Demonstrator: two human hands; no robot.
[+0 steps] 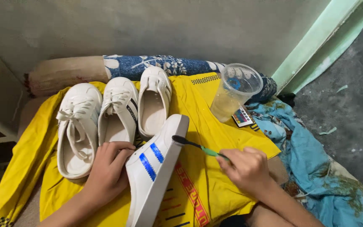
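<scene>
Yellow printed cloth (215,126) beside a grey wall; left hand (108,170) grips a blue-striped white shoe (154,168), right hand (246,168) grips a green-handled toothbrush (196,145).

A white slip-on shoe (154,168) with two blue stripes is lying tilted on its side on the yellow cloth (215,138), sole edge facing right, toe pointing away. It is sitting just right of three other white shoes on that cloth. A toothbrush (198,146) with a green handle is pressing its dark bristles against the shoe's sole edge near the toe.
</scene>
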